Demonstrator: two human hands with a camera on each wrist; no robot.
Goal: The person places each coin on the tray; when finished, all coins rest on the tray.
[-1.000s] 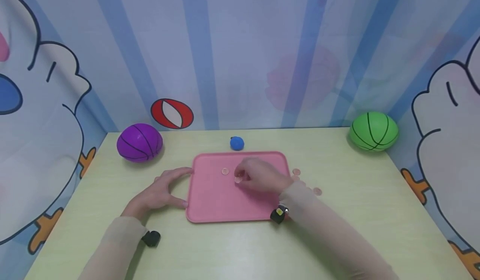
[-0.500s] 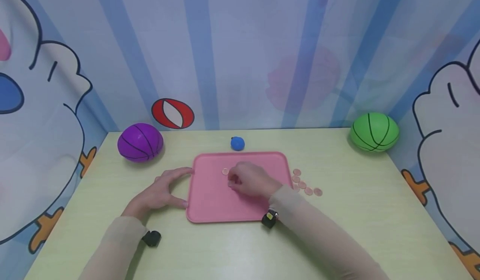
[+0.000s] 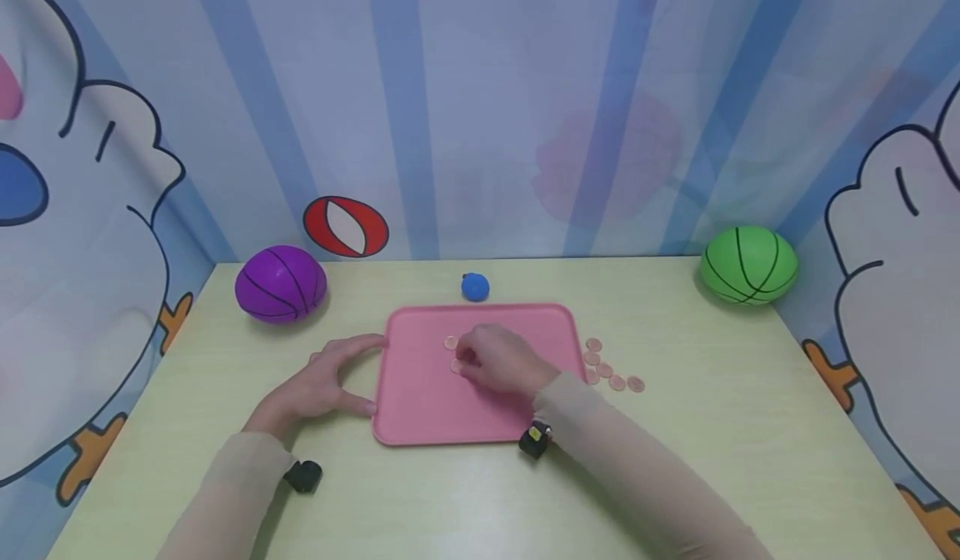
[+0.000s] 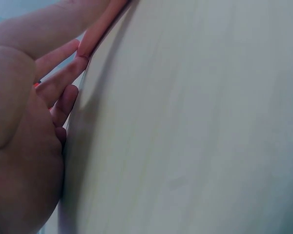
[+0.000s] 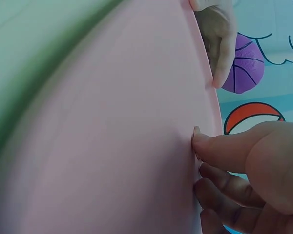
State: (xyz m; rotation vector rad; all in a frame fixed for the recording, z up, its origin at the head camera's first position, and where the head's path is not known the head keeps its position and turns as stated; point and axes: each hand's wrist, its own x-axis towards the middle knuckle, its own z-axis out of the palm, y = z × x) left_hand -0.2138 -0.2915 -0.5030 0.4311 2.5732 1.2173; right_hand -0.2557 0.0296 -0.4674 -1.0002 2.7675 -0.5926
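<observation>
A pink tray [image 3: 420, 410] lies on the table in the head view. My left hand [image 3: 318, 385] has its fingers spread, with the thumb and a fingertip touching the tray's left edge. Over the tray, my right hand [image 3: 504, 360] has curled fingers and holds a small copper-coloured coin [image 3: 455, 366] at the thumb and fingertips, down at the tray surface. The right wrist view shows the thumb [image 5: 219, 148] against the coin's thin edge; the hand hides part of it. Another coin [image 3: 450, 342] lies flat on the tray just behind.
Several loose coins [image 3: 604, 369] lie on the table beside the tray's right edge. A small blue ball-like object [image 3: 475, 287] sits behind the tray. A purple ball [image 3: 281, 285] stands at the back left, a green ball [image 3: 748, 265] at the back right. Printed cloth walls enclose the table.
The right hand has moved left and slightly down over the tray with the coin, uncovering more coins on the table. The left hand stays at the tray's edge.
</observation>
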